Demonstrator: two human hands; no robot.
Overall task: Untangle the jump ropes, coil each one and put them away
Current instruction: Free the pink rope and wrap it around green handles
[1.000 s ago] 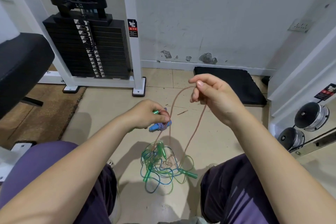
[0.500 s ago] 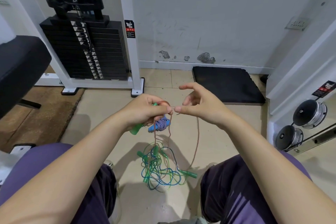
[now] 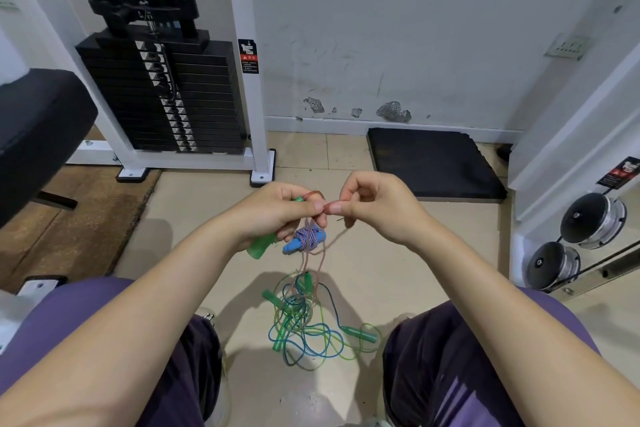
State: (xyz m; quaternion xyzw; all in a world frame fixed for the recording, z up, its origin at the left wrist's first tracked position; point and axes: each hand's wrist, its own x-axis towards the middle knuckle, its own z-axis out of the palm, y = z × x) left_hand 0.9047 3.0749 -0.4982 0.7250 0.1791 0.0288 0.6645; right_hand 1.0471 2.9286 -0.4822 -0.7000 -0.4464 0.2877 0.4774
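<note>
Left hand (image 3: 277, 215): fingers curled round a translucent green plastic handle (image 3: 260, 247), whose lower end sticks out below the palm; thumb and forefinger also pinch a thin reddish-brown cord (image 3: 320, 265) at the top.

Right hand (image 3: 374, 208): thumb and forefinger pinched together on the same reddish-brown cord, tip to tip with the left thumb; the other fingers curled loosely above.

Reddish-brown cord: slim, smooth, semi-clear. It forms a small loop just above the meeting fingertips, then drops in two strands below the fingers to the heap on the floor.

Blue handle (image 3: 304, 241): matte blue plastic, tapered, wrapped in a tight bundle of braided blue, white and red cord. It sits just below the left fingers; whether they grip it cannot be told.

Heap of jump ropes (image 3: 304, 326): well below the fingers, on the floor between the person's knees. Thin glossy cords in green, blue and yellow-green lie in loose overlapping loops, still tangled, with several translucent green handles (image 3: 360, 333) among them, cylindrical and slightly ribbed.

Floor (image 3: 194, 225): pale beige, smooth, with tile seams towards the wall.

Weight stack (image 3: 162, 97): flat black plates in a white metal frame, beyond the left fingers.

Black foam mat (image 3: 433, 163): flat, rectangular, beyond the right fingers against the scuffed white wall.

Chrome dumbbell ends (image 3: 588, 222): round and shiny, far to the right of the right fingers.
</note>
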